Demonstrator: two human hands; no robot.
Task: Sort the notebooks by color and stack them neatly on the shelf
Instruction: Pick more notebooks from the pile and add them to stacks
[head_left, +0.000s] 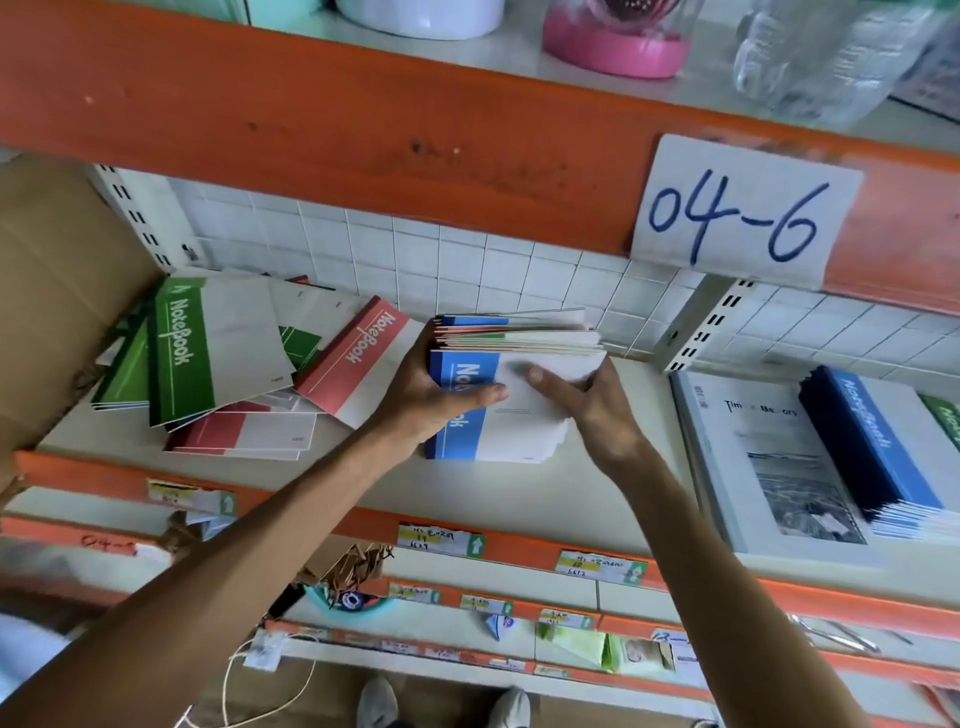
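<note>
With your left hand (441, 400) and right hand (582, 400) both gripping the mixed stack (519, 395), square its edges before pulling colors apart.

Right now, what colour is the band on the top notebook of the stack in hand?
Blue, with white lettering, on the top notebook; head view shows it best.
</note>
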